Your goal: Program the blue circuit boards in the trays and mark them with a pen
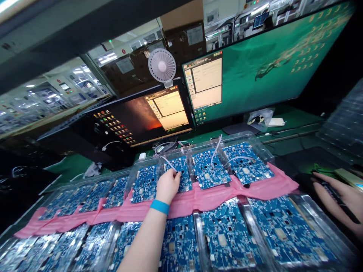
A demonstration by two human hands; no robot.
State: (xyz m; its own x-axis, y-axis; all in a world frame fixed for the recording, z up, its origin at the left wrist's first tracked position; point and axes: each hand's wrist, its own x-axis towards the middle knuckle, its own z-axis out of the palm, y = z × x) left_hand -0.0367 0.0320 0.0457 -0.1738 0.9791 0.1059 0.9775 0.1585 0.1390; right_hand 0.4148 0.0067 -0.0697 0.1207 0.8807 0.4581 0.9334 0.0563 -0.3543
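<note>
My left hand [169, 185], with a blue band at the wrist, reaches over the upper row of blue circuit boards [207, 170]. Its fingers are pinched on the end of a thin white cable [167, 161], against one board; the fingers hide the cable's tip. A second white cable [216, 151] loops across the two boards to the right. My right hand [340, 192] is at the right edge, partly cut off, with a slim black pen [340, 202] between its fingers. Those fingertips reach a dark mouse [307, 181], which is hard to make out beside a green glow.
Clear plastic trays [246, 138] hold the boards in two rows. A pink cloth strip [210, 196] lies between the rows. Behind stand a left monitor [136, 121] and a larger right monitor [255, 75], with a small white fan [162, 66] above the left one.
</note>
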